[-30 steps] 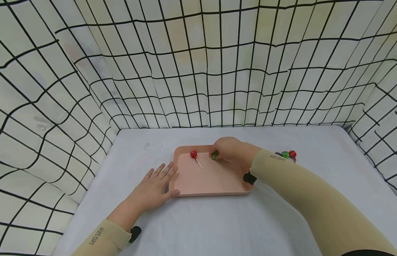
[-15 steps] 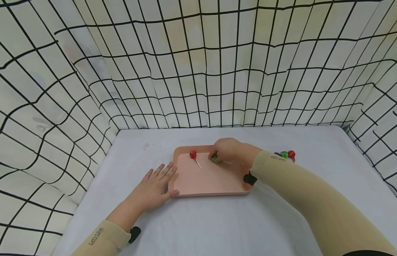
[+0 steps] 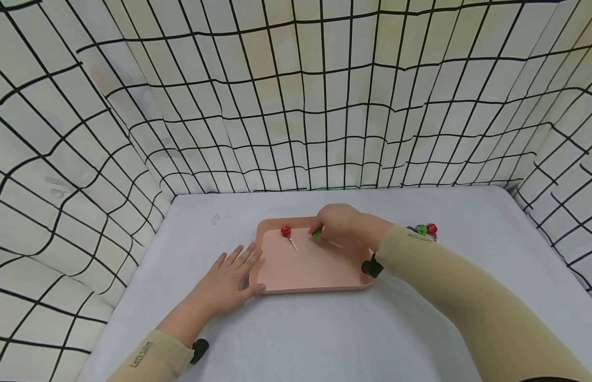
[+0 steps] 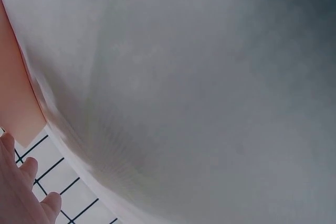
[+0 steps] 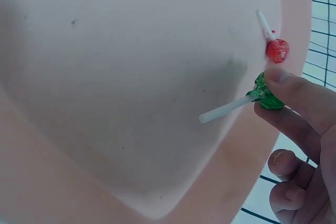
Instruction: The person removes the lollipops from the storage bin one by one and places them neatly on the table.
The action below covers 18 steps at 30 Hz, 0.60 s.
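My right hand (image 3: 338, 222) pinches a green-wrapped lollipop (image 5: 266, 93) by its candy head, between thumb and forefinger. The white stick points away from the fingers, close over the far part of the pink tray (image 3: 305, 276). To its left in the tray lies a red lollipop (image 3: 286, 232), its stick toward the near right. My left hand (image 3: 229, 281) lies with fingers spread at the tray's left edge, thumb at the near left corner. In the left wrist view only some fingers (image 4: 29, 169) show beside the tray's pink side (image 4: 16, 87).
Several more lollipops (image 3: 421, 229), with red, green and dark blue wrappers, lie on the white table (image 3: 324, 339) right of the tray, partly behind my right sleeve (image 3: 449, 276). White walls with a black grid (image 3: 296, 106) rise at the back and sides.
The right hand stays over the same part of the tray, still pinching the green lollipop. The left hand has kept its place; the whole view has shifted slightly.
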### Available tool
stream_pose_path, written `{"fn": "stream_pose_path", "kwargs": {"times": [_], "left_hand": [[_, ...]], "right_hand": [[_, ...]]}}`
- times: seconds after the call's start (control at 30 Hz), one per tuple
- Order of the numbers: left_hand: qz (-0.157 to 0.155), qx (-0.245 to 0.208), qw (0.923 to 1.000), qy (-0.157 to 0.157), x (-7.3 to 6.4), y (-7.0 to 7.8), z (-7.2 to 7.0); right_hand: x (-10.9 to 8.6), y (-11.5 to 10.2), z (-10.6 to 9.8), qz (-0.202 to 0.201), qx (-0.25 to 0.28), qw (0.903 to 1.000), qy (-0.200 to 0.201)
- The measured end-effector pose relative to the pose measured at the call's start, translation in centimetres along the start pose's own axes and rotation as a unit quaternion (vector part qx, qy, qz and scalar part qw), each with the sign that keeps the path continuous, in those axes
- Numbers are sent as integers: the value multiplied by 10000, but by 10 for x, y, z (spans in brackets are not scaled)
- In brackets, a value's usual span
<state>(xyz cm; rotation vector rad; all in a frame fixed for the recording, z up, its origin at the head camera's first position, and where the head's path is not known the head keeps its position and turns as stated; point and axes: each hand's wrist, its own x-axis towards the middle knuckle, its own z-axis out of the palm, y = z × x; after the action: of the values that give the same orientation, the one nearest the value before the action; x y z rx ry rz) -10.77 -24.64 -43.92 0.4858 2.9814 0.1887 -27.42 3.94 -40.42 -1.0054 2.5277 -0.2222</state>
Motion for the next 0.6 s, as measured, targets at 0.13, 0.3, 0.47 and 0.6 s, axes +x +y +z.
{"fn": "stream_pose_path", "kwargs": {"times": [0.13, 0.3, 0.47, 0.6], "left_hand": [[21, -10, 10000, 13, -1, 0, -2], [66, 0, 10000, 45, -2, 1, -3], [34, 8, 10000, 4, 0, -1, -1], [71, 4, 10000, 40, -1, -1, -2]], "right_hand": [[-2, 1, -3, 102, 74, 9999, 15], [-6, 3, -7, 214, 150, 9996, 118], [-12, 7, -13, 303, 267, 9987, 310], [-20, 11, -18, 312, 312, 9981, 432]]}}
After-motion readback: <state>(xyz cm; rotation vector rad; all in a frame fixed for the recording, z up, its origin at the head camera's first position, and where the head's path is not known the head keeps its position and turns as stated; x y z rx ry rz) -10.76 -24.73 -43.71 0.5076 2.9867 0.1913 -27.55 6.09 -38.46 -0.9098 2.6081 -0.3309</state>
